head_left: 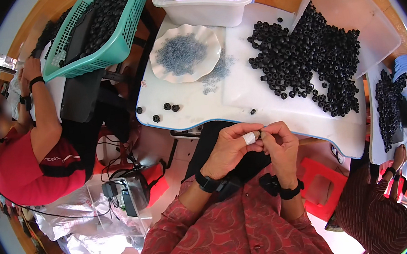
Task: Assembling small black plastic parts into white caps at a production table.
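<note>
My left hand [230,150] and my right hand [282,149] meet in front of the table's near edge, fingertips pinched together. Whatever small piece lies between them is mostly covered by the fingers, so I cannot make it out. White tape wraps one finger of the left hand. Just beyond the fingertips, one small black ring-shaped part [253,111] lies on the white table [192,111]. A big heap of the same kind of black parts [305,52] spreads over the right half. On the left, a scalloped white plate [160,72] holds small, clear greyish pieces, some spilled beside it.
A white tub [201,14] of black parts stands at the back, and a tipped clear bin [351,22] backs the heap. Several loose black parts [167,106] sit front left. A green basket [121,49] and a co-worker in red [33,162] are left; a red stool [321,184] stands right.
</note>
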`<state>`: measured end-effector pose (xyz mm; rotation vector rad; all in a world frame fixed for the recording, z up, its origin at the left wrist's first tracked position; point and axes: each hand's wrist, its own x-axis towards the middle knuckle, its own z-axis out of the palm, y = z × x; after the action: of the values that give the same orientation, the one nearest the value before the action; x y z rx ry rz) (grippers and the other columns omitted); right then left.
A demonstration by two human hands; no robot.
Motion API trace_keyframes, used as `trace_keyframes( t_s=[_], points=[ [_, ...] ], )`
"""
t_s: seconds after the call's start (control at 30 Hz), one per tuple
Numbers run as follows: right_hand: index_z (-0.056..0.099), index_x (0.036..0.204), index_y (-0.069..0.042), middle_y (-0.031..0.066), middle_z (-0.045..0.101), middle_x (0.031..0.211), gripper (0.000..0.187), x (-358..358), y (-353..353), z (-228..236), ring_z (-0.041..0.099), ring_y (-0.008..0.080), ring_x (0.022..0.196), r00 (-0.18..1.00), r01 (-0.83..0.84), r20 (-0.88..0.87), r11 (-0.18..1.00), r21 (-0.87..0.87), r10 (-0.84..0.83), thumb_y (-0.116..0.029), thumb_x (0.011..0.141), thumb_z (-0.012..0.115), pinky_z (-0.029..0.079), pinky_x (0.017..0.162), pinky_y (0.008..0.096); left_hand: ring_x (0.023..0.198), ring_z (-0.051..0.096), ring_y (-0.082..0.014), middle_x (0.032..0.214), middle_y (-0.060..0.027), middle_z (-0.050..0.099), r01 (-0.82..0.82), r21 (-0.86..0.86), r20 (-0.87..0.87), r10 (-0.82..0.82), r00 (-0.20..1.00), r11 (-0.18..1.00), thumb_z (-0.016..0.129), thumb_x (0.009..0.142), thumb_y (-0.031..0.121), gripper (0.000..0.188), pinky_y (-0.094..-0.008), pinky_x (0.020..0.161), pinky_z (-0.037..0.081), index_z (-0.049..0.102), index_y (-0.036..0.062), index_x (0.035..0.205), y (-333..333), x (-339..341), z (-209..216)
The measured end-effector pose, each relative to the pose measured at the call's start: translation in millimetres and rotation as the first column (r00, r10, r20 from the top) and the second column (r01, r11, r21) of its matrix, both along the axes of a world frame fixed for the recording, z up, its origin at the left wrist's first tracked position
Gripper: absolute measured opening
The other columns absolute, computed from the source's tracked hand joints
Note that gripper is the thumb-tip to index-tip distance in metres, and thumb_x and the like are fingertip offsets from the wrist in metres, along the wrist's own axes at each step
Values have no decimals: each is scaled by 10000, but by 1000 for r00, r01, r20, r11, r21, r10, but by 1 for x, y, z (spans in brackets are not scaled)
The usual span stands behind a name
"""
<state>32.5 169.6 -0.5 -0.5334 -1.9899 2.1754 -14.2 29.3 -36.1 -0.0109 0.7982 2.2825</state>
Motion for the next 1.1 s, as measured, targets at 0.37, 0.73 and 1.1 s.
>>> trace_keyframes(
  t_s=[0.37,0.73,1.1],
  points=[
    [614,932,-20,-27,575,730,58,-13,10,6,495,25,593,999,28,41,990,137,-34,-62,917,650,394,530,176,864,647,-183,1028,-151,659,-44,104,132,30,991,994,593,927,40,282,-281,746,546,610,-47,1195,-10,-7,-8],
    [623,919,-3,-18,567,737,41,-24,53,-13,489,34,602,979,203,-97,887,416,-179,-20,894,651,397,541,191,863,613,-170,1027,-142,648,-53,141,100,39,994,989,582,938,51,275,-274,728,502,615,-30,1198,-13,-11,-17],
    [646,898,12,40,591,851,36,-18,90,-21,516,72,638,969,245,-159,690,681,-187,-3,866,656,426,565,222,857,619,-166,1024,-143,652,-40,133,111,25,993,990,581,945,61,269,-269,713,511,613,-36,1193,-15,-13,-15]
  ],
)
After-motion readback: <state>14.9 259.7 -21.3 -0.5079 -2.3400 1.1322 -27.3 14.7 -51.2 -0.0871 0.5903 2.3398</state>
